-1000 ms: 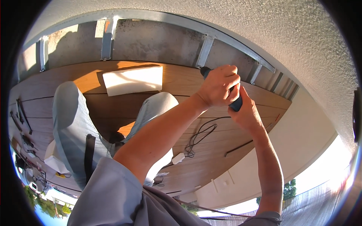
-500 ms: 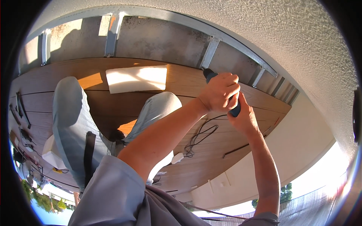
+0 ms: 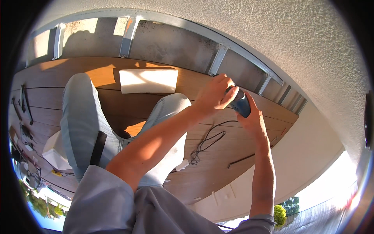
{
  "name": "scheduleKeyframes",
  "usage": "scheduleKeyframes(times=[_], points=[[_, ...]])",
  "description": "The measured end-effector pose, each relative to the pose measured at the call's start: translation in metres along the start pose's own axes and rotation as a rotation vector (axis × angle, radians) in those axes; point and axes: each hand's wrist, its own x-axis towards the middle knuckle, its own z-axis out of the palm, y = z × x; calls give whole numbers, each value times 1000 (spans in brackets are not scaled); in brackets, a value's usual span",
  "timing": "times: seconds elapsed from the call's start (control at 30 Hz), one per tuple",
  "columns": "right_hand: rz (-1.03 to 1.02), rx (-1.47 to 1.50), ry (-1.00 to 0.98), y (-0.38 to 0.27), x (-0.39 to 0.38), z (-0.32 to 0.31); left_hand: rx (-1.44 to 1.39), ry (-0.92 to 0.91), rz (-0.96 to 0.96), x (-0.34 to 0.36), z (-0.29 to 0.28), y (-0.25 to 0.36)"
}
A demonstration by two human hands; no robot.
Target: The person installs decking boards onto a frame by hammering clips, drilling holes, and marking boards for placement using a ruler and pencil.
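Observation:
A dark blue power drill is gripped by my right hand, whose fingers wrap its rear end. My left hand is closed around the front of the drill, its thumb lying along the body. The drill's nose is hidden behind those fingers. Just beyond them stands the foot of a metal stud, where the framing meets the brown plank boards. A black cable loops over the boards below my right hand.
A long metal rail runs along the rough plaster wall. A white rectangular panel lies in front of my knees. A white box and several dark tools are at the left. One dark bar lies at the right.
My left hand has slid from over the drill's body toward its front, uncovering the rear. The drill's nose, visible before at the stud's foot, is now covered. The view has shifted slightly.

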Motion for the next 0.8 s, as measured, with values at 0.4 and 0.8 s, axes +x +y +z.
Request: scheduleKeyframes(times=[0.4, 0.8], points=[[80, 898, 52, -90, -127, 41, -673, -131, -880, -60, -231, -62], [-162, 903, -117, -188, -152, 105, -1174, 112, -747, -83, -306, -93]])
